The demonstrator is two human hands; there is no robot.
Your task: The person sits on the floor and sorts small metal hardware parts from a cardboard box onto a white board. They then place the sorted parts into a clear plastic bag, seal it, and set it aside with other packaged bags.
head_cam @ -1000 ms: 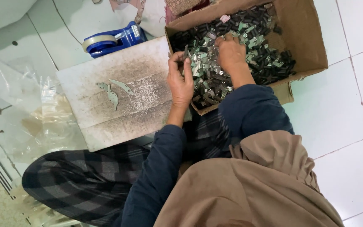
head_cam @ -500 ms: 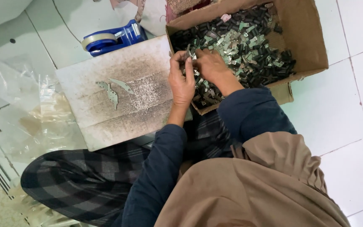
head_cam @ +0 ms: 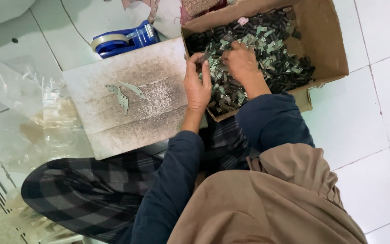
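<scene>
On the white tiled floor (head_cam: 375,117), one open cardboard box (head_cam: 326,40) is seen, filled with a heap of small dark and greenish metal parts (head_cam: 267,49) too many to be counted. At its near-left corner the left hand (head_cam: 197,86) and the right hand (head_cam: 240,61) are brought close together, fingers pinched on a small part between them. Left of the box, three pale leaf-shaped pieces (head_cam: 122,94) are laid on one speckled grey board (head_cam: 127,122). One blue tape dispenser (head_cam: 125,39) is set behind it, and crumpled clear plastic bags (head_cam: 19,113) to its left.
</scene>
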